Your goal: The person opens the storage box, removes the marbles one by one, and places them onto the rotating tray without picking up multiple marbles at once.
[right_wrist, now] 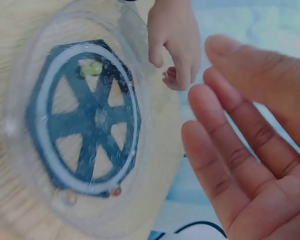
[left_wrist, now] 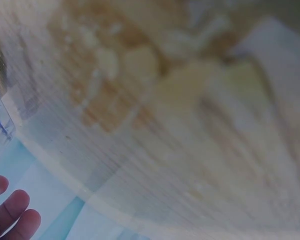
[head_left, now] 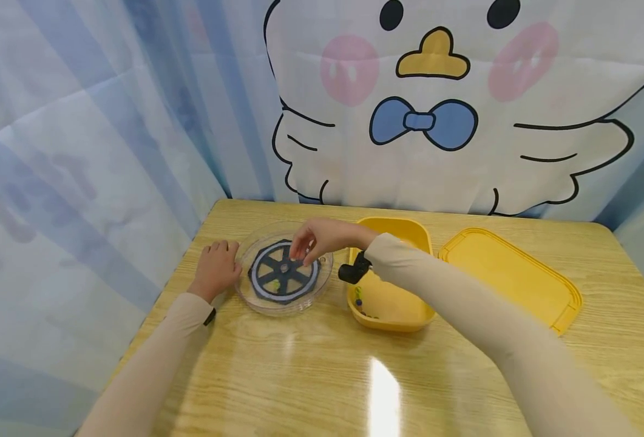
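Spoked wheel-shaped plate (head_left: 284, 267), dark and polygonal with a pale ring, lying inside a clear round plastic dish (head_left: 280, 312) on a wood-grain table (head_left: 278, 382). The right hand (head_left: 324, 238) hangs above the dish, its fingertips over the right-hand part of the plate as seen from the head; in the right wrist view its fingers are released, gently bent and parted from the thumb, with the plate beyond them. The left hand (head_left: 216, 267) lies at the left rim of the dish, thumb side next to the wall, fingers relaxed and released; whether it actually touches the rim cannot be told. The plate lies between the two hands, within the dish. A yellow-green bead (right_wrist: 93, 68) lies at the plate, while a red bead (right_wrist: 116, 191) and an orange-pink bead (right_wrist: 70, 197) sit near its edge. Just right of the dish stands a yellow bin (head_left: 389, 326) with small beads (head_left: 359, 301) in its near left corner; beyond it lies a yellow lid (head_left: 510, 276).
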Available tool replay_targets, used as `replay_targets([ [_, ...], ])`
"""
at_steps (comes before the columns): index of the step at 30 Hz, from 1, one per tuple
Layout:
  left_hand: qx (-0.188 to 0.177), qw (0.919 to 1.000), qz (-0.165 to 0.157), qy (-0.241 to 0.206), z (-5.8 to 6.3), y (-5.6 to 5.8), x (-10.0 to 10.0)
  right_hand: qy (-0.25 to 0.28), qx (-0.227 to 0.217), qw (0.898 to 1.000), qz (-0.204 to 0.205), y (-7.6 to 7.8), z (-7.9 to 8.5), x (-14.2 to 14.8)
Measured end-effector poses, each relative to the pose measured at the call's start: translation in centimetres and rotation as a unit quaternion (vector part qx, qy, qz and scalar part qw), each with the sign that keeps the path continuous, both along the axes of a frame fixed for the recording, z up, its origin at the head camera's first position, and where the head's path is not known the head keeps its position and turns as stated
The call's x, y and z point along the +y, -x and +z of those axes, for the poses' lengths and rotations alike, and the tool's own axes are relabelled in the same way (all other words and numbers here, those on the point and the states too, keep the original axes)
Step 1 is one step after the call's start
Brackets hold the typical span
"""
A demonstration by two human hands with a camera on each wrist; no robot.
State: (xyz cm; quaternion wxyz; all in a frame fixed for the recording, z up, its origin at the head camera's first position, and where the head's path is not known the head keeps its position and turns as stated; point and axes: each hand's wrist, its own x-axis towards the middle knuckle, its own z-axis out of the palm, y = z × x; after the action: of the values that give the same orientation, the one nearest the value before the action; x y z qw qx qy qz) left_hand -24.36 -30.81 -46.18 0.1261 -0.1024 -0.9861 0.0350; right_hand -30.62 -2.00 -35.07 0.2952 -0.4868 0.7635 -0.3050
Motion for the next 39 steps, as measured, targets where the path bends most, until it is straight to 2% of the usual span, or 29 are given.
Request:
replay_targets([
  [4, -0.003, 1.0000, 0.001, 0.004, 0.1, 0.0, -0.1, 0.008, -0.015, 1.000, 0.011, -0.6, 0.7, 2.7],
  [8, -0.002, 1.0000, 0.004, 0.007, 0.2, -0.1, -0.1, -0.006, -0.022, 1.000, 0.010, -1.0, 0.2, 5.3],
  [12, 0.005, 0.9999, 0.004, 0.008, 0.2, -0.2, -0.1, -0.022, -0.023, 0.999, 0.007, -0.9, -1.2, 7.5],
  [17, 0.009, 0.9999, 0.002, 0.009, 0.1, -0.2, -0.2, -0.018, -0.026, 1.000, -0.002, -0.5, -4.0, 9.4],
  [22, 0.000, 0.9999, 0.005, 0.012, 0.1, -0.2, -0.2, -0.004, -0.030, 0.999, -0.017, -0.1, -6.4, 10.1],
  [26, -0.009, 0.9999, 0.006, 0.008, 0.1, -0.2, -0.1, 0.005, -0.021, 1.000, -0.020, 0.1, -7.8, 10.2],
  [39, -0.001, 1.0000, 0.004, 0.002, 0.0, -0.1, 0.1, 0.010, 0.022, 0.999, -0.030, 0.5, -10.0, 9.9],
])
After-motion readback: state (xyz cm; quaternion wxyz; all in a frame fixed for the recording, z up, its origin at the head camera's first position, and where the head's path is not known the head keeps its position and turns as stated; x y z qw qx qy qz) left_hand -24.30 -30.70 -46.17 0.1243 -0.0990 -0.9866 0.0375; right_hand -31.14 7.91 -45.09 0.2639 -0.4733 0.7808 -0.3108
